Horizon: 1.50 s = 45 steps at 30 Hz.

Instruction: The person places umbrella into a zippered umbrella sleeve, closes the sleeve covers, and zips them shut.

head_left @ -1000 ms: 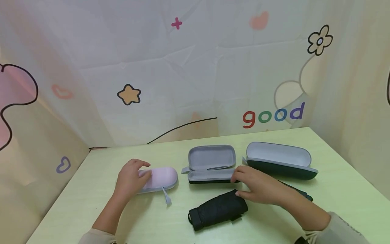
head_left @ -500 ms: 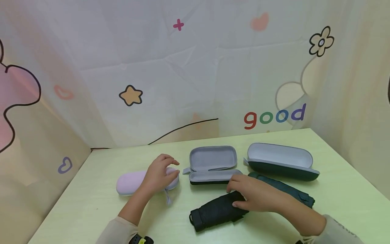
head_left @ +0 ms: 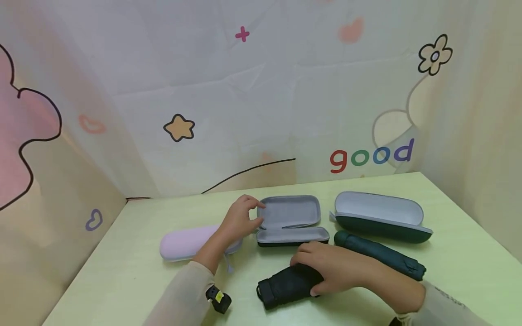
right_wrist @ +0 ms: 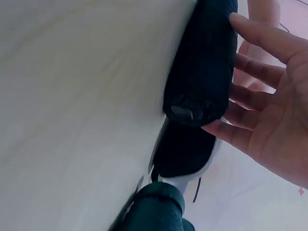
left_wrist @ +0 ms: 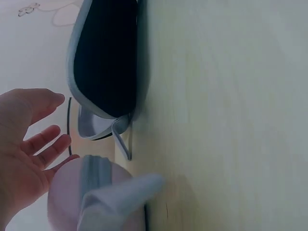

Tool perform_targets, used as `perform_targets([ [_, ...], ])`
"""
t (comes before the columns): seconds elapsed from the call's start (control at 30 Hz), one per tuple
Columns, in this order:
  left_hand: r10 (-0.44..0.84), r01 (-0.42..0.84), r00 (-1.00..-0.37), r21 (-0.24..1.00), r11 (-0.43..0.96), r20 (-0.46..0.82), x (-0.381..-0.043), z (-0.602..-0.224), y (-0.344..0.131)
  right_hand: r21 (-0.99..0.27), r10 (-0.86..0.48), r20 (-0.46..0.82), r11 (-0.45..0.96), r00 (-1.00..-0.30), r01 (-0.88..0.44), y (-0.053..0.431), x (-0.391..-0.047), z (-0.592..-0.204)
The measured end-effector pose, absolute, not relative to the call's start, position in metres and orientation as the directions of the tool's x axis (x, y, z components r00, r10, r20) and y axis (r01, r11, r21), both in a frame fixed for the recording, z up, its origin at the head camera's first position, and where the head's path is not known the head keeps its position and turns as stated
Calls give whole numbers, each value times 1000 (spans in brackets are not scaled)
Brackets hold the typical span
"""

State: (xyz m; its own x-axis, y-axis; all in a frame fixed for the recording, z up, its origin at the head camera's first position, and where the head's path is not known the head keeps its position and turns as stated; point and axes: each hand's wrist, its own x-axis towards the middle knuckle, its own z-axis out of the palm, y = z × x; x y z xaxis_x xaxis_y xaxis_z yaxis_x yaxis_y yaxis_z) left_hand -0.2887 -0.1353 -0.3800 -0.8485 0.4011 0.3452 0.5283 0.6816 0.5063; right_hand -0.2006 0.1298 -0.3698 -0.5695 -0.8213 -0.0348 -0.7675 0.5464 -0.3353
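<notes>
My right hand (head_left: 332, 267) grips the black folded umbrella (head_left: 277, 287) from above, thumb on its near side and fingers over the far side. In the right wrist view the fingertips lie along the umbrella (right_wrist: 202, 67), with the palm apart from it. Spread and holding nothing, my left hand (head_left: 240, 219) is at the left edge of the unzipped black case (head_left: 290, 212), whose grey lining shows. Under the left forearm lies the zipped pink-lilac case (head_left: 185, 244), partly hidden; its pull tab (left_wrist: 120, 202) looms large in the left wrist view.
A dark green folded umbrella (head_left: 379, 253) lies right of the right hand, partly behind the forearm. Behind it stands an open dark green case (head_left: 385, 227) with a pale lining. A printed curtain (head_left: 228, 99) closes off the back and sides of the table (head_left: 118, 276).
My left hand has left the lilac case and moved right to the black case. My right hand has come down from beside the black case onto the black umbrella.
</notes>
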Motion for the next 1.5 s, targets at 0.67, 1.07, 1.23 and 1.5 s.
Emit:
perform_targets([
  [0.67,417,453,-889,491,744,188,-332,-390,-110,-249,-809,-170,587,-562,-770,108,-206,-367],
  [1.07,428,422,-890,635,647,156,-329,-380,-117,-142,-829,-122,560,-546,-816,116,-204,-364],
  [1.23,434,414,-889,667,619,149,-325,-377,-119,-156,-829,-103,559,-550,-814,123,-203,-358],
  [1.5,467,499,-854,609,617,228,-314,-371,-124,-166,-812,-65,581,-580,-796,134,-210,-342],
])
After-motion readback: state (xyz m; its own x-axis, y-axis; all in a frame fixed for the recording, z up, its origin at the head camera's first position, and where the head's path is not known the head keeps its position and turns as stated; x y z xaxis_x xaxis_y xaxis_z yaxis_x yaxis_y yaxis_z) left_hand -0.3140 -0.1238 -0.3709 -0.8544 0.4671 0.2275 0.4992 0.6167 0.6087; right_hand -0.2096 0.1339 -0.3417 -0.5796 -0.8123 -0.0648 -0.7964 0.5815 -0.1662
